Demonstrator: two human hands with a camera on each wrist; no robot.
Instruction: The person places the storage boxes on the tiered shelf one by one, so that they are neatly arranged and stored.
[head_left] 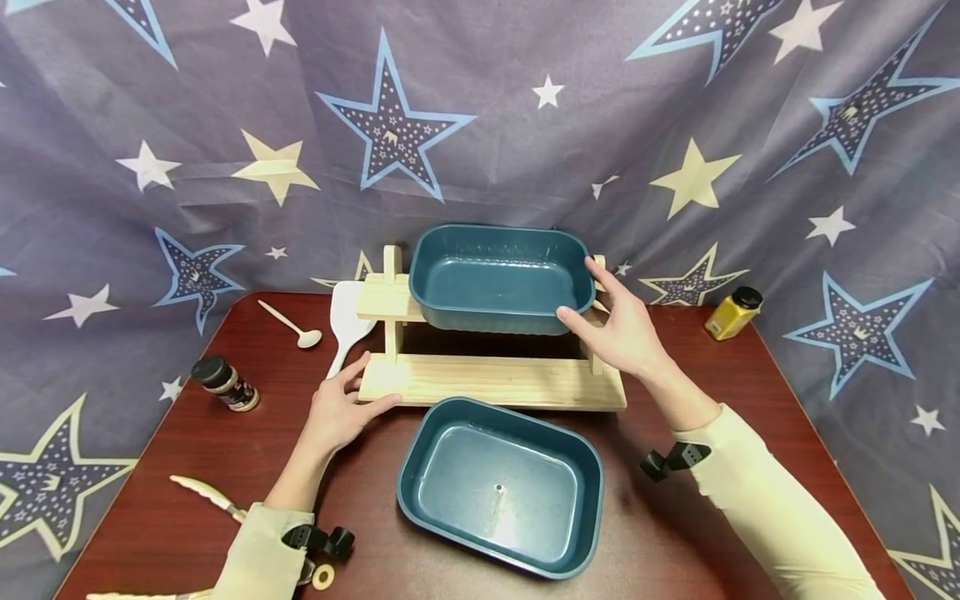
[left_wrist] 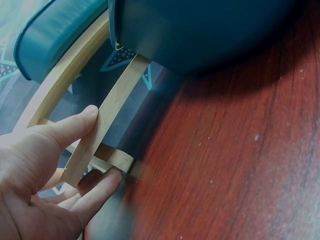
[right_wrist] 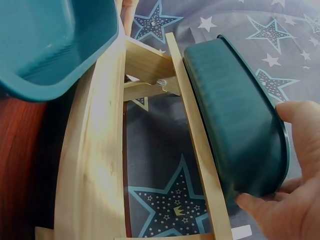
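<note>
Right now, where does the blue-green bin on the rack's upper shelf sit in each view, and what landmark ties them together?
Head: the blue-green bin is just above the picture's middle, the right hand at its right end.
Left wrist: top left corner, left of the second bin.
Right wrist: right of the middle, the right hand at its lower end.
Shared landmark: the wooden rack.
</note>
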